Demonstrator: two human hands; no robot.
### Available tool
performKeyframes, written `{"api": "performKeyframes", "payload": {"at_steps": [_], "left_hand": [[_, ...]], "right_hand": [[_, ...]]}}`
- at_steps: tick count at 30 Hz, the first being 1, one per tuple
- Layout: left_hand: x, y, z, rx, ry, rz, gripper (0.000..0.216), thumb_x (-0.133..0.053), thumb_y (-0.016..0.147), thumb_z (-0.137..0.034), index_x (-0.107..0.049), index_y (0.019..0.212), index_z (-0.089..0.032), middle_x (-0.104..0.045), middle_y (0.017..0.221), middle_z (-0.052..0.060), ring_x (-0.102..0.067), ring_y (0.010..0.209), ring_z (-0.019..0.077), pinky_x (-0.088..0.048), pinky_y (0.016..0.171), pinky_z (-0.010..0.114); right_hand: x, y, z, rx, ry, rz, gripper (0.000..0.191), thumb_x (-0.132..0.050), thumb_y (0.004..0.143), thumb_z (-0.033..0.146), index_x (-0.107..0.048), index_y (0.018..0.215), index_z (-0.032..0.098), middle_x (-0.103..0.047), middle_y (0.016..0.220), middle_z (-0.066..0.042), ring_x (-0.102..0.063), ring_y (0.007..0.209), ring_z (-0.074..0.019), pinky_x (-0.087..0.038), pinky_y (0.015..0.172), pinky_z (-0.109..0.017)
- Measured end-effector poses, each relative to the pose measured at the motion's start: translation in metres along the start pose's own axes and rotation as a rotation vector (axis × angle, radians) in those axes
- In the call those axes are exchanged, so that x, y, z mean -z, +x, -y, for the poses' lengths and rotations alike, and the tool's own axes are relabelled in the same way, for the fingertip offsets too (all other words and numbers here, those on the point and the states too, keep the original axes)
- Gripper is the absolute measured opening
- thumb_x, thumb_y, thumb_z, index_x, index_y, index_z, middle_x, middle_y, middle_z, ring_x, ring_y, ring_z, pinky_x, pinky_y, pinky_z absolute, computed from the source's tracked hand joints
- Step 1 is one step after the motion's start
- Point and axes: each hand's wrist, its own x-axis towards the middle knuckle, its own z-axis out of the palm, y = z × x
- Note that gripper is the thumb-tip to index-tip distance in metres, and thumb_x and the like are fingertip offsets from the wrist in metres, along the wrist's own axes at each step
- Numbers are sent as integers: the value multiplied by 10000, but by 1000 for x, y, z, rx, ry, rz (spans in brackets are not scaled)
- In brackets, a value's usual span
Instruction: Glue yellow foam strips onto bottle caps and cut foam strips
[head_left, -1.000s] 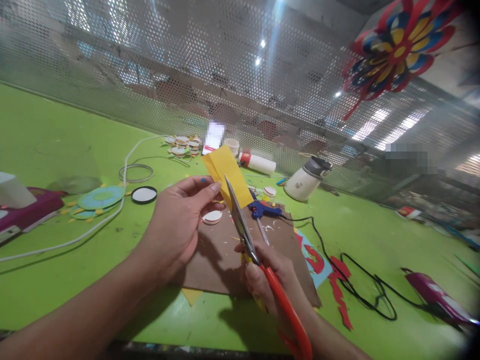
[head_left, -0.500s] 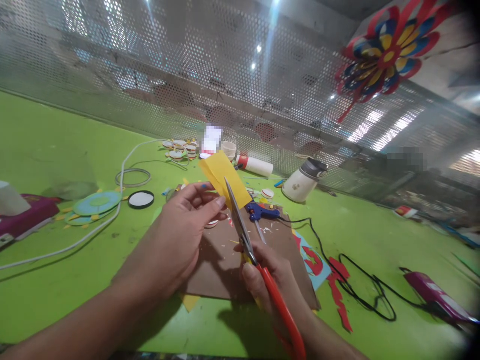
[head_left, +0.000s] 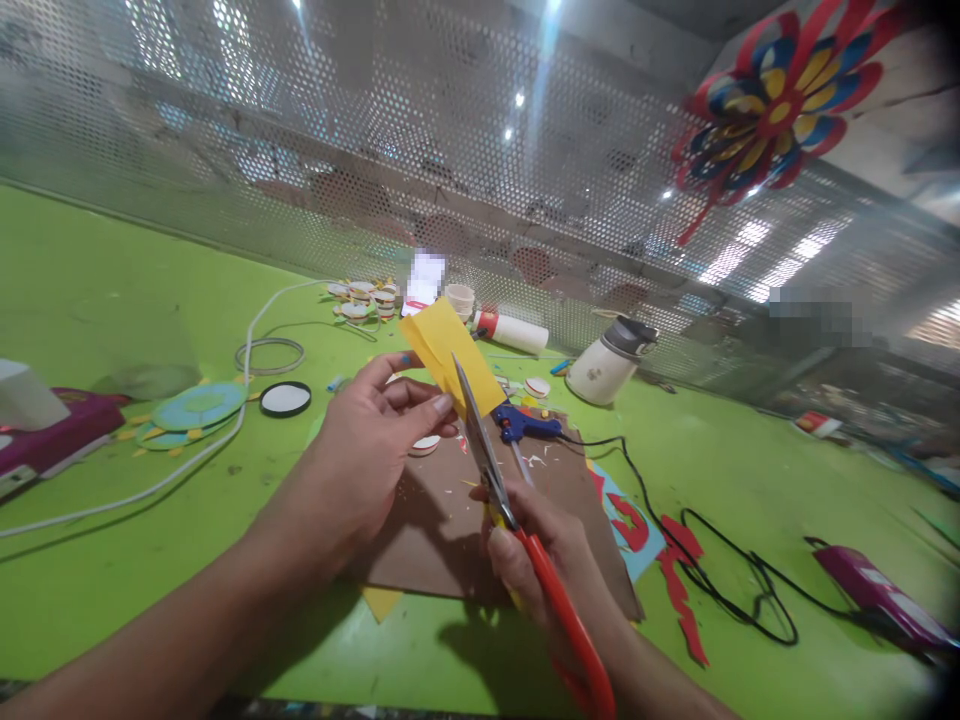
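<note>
Between the thumb and fingers of my left hand (head_left: 367,440) is a folded piece of yellow paper (head_left: 459,350), pinched at its lower left edge. My right hand (head_left: 547,560) grips a pair of red-handled scissors (head_left: 491,470), whose blades point up and away from me. The blades lie against the near side of the paper and look nearly closed; whether paper is between them I cannot tell. Beneath both hands lies a brown board (head_left: 427,550) strewn with small paper scraps. A blue glue gun (head_left: 529,424) rests at the board's far edge, just beyond the scissors.
Blue and red paper cutouts (head_left: 630,520) lie right of the board, beside a black cord (head_left: 720,560) and a purple power strip (head_left: 874,595). A white jug (head_left: 609,362) and a white tube (head_left: 514,331) stand behind. Left are a round lid (head_left: 286,399) and light-blue discs (head_left: 199,408).
The fingers of my left hand have shifted slightly around the yellow paper. The scissors and my right hand stay almost in place, and the view has moved a little.
</note>
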Motion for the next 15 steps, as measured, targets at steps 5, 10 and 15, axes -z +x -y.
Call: {"api": "performKeyframes", "payload": {"at_steps": [5,10,15], "left_hand": [[2,1,-1,7,1,5,502,-848,585,-168,-598,1020,-154,-703,653,-28,-638,607,117,-491,627,215],[4,4,-2,15,0,58,513,-860,559,-184,-601,1001,-164,-726,683,-18,-652,607,123,-517,642,234],[6,7,-7,61,24,58,636,-902,476,-224,-599,1030,-145,-728,662,-1,-652,586,131,-529,623,243]], "right_hand": [[4,-1,-1,2,-13,95,498,-527,913,592,-590,1118,142,-486,662,25,-411,533,-94,-311,472,-226],[6,-2,-3,15,-29,108,478,-496,938,572,-588,1124,141,-476,656,27,-399,542,-97,-319,491,-232],[6,-4,-3,33,-55,112,468,-491,947,557,-596,1131,140,-493,664,23,-408,537,-96,-331,501,-237]]}}
